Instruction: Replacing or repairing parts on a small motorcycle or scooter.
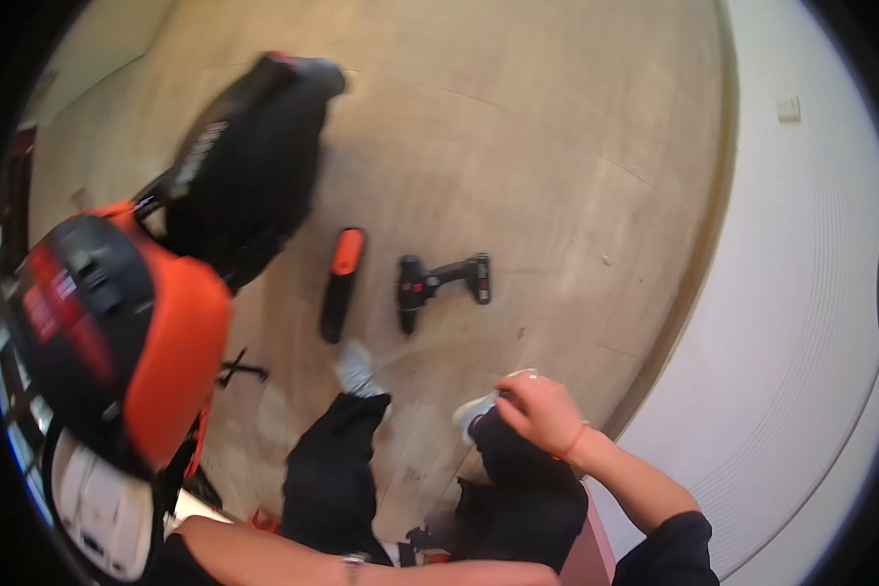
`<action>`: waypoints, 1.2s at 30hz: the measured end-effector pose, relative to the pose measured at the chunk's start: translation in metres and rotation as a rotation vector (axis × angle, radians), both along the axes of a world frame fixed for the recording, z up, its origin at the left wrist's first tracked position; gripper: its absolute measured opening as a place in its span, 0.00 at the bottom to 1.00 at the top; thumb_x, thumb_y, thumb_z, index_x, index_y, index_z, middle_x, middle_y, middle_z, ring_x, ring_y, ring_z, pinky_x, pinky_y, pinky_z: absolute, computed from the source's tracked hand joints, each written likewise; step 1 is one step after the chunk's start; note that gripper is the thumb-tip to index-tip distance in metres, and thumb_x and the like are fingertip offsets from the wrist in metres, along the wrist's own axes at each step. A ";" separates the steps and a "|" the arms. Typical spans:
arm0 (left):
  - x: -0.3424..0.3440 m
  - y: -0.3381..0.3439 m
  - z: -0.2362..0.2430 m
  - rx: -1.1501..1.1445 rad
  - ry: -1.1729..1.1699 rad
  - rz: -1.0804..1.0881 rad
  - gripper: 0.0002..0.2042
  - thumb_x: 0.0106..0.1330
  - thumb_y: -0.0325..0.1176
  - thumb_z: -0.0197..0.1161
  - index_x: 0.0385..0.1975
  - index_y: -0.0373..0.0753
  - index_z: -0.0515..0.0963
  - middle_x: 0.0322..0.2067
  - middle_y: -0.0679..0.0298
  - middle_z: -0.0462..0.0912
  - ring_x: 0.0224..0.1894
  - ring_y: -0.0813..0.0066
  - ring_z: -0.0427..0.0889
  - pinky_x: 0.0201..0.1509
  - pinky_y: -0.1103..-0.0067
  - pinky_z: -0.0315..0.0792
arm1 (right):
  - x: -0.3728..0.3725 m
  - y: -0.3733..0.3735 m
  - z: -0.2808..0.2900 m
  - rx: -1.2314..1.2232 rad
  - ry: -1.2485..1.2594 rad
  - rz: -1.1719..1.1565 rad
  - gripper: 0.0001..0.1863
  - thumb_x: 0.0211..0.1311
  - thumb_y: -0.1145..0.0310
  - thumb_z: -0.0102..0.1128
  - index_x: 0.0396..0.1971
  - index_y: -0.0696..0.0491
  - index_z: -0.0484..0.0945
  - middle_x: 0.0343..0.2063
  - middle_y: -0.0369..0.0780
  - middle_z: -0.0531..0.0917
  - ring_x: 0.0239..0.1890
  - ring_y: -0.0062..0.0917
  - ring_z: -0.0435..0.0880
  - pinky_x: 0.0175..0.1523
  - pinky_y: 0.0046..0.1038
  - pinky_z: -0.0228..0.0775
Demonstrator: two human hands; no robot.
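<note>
While the right hand (540,410) rests on the right knee near a white shoe (474,410), fingers curled, it holds nothing visible. Left forearm crosses the lower edge; the left hand is hidden, so its state cannot be told. Ahead on the concrete floor (557,146) lie a black drill (439,283) and, just beside it, a black-and-orange tool (341,283). At left are a black bag (249,166), contents unseen, and an orange-and-black case (117,332). A white wall (801,293) curves at right.

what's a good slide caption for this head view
Right hand rests on the knee above a cordless drill and an orange-and-black tool lying on the floor.
</note>
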State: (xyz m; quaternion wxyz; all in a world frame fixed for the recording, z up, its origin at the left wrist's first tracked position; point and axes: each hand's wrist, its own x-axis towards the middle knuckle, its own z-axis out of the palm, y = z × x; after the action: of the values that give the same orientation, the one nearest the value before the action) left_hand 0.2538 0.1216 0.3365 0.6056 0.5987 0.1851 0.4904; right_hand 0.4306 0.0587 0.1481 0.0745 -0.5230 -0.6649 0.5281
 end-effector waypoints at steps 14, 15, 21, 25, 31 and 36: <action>-0.125 -0.386 0.195 -1.556 0.839 1.117 0.13 0.67 0.37 0.56 0.42 0.32 0.75 0.37 0.54 0.83 0.41 0.71 0.82 0.46 0.78 0.75 | -0.027 -0.060 0.360 -0.241 0.138 0.438 0.09 0.54 0.69 0.66 0.34 0.56 0.80 0.24 0.40 0.83 0.24 0.23 0.81 0.31 0.23 0.73; -0.114 -0.469 0.173 -1.599 0.836 1.237 0.13 0.66 0.37 0.56 0.40 0.33 0.76 0.35 0.55 0.83 0.40 0.71 0.82 0.45 0.77 0.75 | -0.033 -0.065 0.380 -0.247 0.112 0.490 0.09 0.56 0.71 0.64 0.35 0.57 0.79 0.24 0.39 0.83 0.25 0.21 0.82 0.33 0.22 0.73; -0.004 -0.635 0.220 -1.986 0.323 1.421 0.12 0.63 0.37 0.53 0.35 0.34 0.77 0.29 0.56 0.83 0.29 0.69 0.83 0.37 0.76 0.77 | -0.104 -0.095 0.451 -0.215 0.076 0.670 0.10 0.60 0.70 0.61 0.39 0.58 0.78 0.29 0.42 0.83 0.32 0.25 0.82 0.38 0.24 0.73; 0.047 -0.664 0.229 -2.194 -0.107 1.398 0.14 0.63 0.39 0.54 0.37 0.34 0.78 0.29 0.53 0.82 0.29 0.68 0.83 0.35 0.73 0.76 | -0.204 -0.138 0.478 -0.213 0.161 0.795 0.08 0.59 0.74 0.60 0.38 0.59 0.77 0.27 0.36 0.81 0.29 0.17 0.80 0.35 0.19 0.71; 0.105 -0.755 0.134 -1.740 0.221 1.765 0.15 0.63 0.40 0.56 0.40 0.33 0.77 0.27 0.56 0.80 0.24 0.69 0.79 0.27 0.72 0.72 | -0.342 -0.254 0.511 -0.152 0.187 1.132 0.08 0.60 0.74 0.60 0.38 0.60 0.76 0.29 0.38 0.82 0.30 0.17 0.81 0.36 0.19 0.73; -0.112 -0.796 0.254 -2.017 -0.409 1.686 0.14 0.65 0.39 0.57 0.37 0.31 0.76 0.28 0.56 0.81 0.31 0.69 0.80 0.37 0.75 0.73 | -0.432 -0.382 0.548 -0.129 0.176 1.236 0.08 0.60 0.75 0.59 0.38 0.61 0.76 0.29 0.38 0.82 0.30 0.17 0.81 0.35 0.20 0.73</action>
State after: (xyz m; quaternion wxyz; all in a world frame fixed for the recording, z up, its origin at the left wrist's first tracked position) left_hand 0.1415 -0.6748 0.5909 0.3108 -0.4902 0.6834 0.4428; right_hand -0.0014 -0.3238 0.6959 -0.2218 0.0001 -0.8027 0.5537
